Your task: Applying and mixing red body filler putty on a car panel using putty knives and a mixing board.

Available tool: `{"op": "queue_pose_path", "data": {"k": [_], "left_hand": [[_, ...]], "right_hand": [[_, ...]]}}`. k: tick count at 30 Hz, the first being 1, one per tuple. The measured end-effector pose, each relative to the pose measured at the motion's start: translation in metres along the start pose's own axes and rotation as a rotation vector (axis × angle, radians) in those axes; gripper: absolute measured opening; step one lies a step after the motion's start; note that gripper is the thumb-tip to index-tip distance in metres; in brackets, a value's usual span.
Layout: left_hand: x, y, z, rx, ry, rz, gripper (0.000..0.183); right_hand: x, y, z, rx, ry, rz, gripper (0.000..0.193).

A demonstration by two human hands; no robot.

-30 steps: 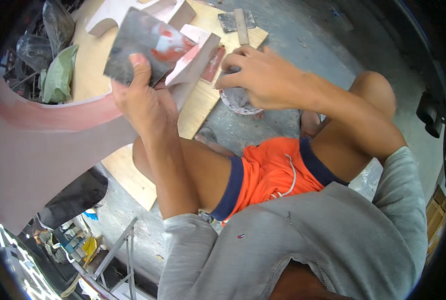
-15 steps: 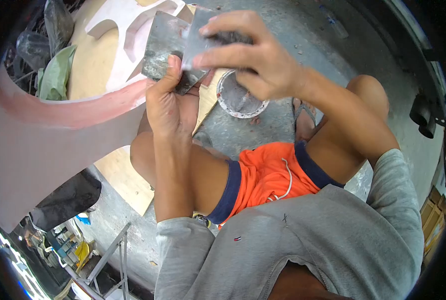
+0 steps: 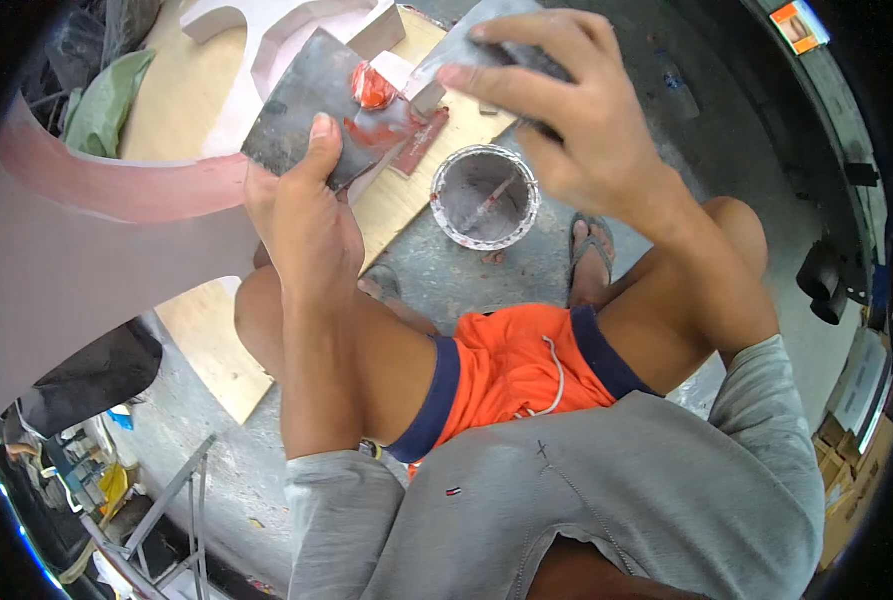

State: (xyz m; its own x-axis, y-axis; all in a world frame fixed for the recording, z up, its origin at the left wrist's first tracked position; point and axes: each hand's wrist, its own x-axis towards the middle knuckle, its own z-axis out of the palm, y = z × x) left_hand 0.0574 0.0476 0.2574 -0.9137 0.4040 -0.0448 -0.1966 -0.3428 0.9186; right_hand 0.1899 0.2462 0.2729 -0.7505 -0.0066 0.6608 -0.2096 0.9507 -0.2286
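Nearest, the left hand (image 3: 306, 215) sits to the left of the tub (image 3: 456, 195), its thumb lying on top of a grey metal plate (image 3: 301, 105) and the other fingers closed beneath, gripping it firmly. The right hand (image 3: 596, 130) is raised beyond the tub and to its right; thumb and fingers are partly spread, pinching a flat grey spreader (image 3: 461, 40) by its edges. Whether the blade touches the plate, I cannot tell.

On the plate, beyond the tub to the left, a thick dollop of red paste (image 3: 371, 88) stands beside thinner red smears; judging by this, some is worked out and most is unspread. A stick (image 3: 491, 200) leans inside the tub.

Well left of the tub, a curved panel (image 3: 86, 270) carries a pink band (image 3: 156, 190) along its far edge, seemingly coated already, while its lower face looks plain grey. Farthest, beyond the tub and left, a white cut-out piece (image 3: 271, 40) on the plywood board (image 3: 196, 90) shows no red.
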Motion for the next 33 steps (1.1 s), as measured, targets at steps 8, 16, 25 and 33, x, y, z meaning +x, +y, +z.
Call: {"op": "queue_pose_path", "data": {"k": [8, 16, 25, 33], "left_hand": [[-0.005, -0.005, 0.018, 0.059, 0.029, 0.114, 0.038], [0.008, -0.005, 0.009, 0.025, 0.101, 0.146, 0.032], [-0.004, -0.01, 0.031, 0.324, 0.074, 0.287, 0.028], [0.014, -0.001, 0.011, 0.021, 0.116, 0.328, 0.026]], "right_hand": [[-0.023, -0.016, 0.055, -0.054, -0.026, -0.013, 0.047], [-0.022, -0.019, 0.017, 0.021, -0.144, 0.042, 0.042], [-0.011, -0.017, 0.036, 0.005, -0.004, 0.045, 0.044], [-0.02, -0.025, 0.021, 0.084, -0.244, 0.106, 0.045]]}}
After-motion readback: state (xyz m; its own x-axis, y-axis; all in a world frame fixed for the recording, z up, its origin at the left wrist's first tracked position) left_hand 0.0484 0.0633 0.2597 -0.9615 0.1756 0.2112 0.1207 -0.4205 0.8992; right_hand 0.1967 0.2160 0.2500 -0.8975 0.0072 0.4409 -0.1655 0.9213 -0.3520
